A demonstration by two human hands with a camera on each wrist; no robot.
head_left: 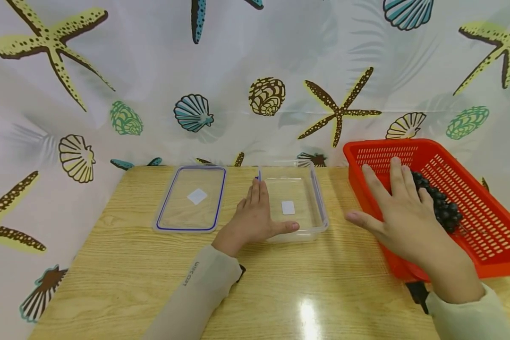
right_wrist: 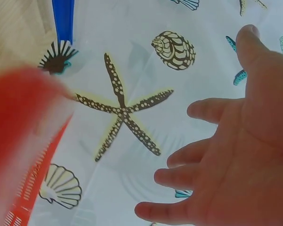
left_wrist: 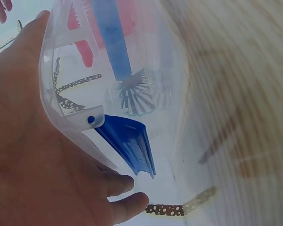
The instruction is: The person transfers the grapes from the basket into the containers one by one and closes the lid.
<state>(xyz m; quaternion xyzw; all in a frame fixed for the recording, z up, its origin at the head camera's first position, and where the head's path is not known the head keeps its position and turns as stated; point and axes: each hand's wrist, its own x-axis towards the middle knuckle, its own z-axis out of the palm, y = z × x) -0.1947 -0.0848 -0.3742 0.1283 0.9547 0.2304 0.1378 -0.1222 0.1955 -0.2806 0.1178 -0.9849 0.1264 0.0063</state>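
Note:
A clear plastic food container (head_left: 320,208) with blue latches stands on the table, a white label on its floor. Along its left side lies my left hand (head_left: 248,217), fingers straight, the thumb stretched over the near part. The left wrist view shows that hand beside the container's wall, near a blue latch (left_wrist: 127,141) that hangs outward. My right hand (head_left: 408,222), fingers spread, hovers over the left side of a red basket (head_left: 503,269) and holds nothing. Inside the basket are dark grapes (head_left: 446,210), partly hidden by that hand.
Left of the container lies a clear lid (head_left: 176,208) with a blue seal line and a white label. The wood-grain table (head_left: 123,278) meets a white curtain (head_left: 153,61) printed with starfish and shells at the back.

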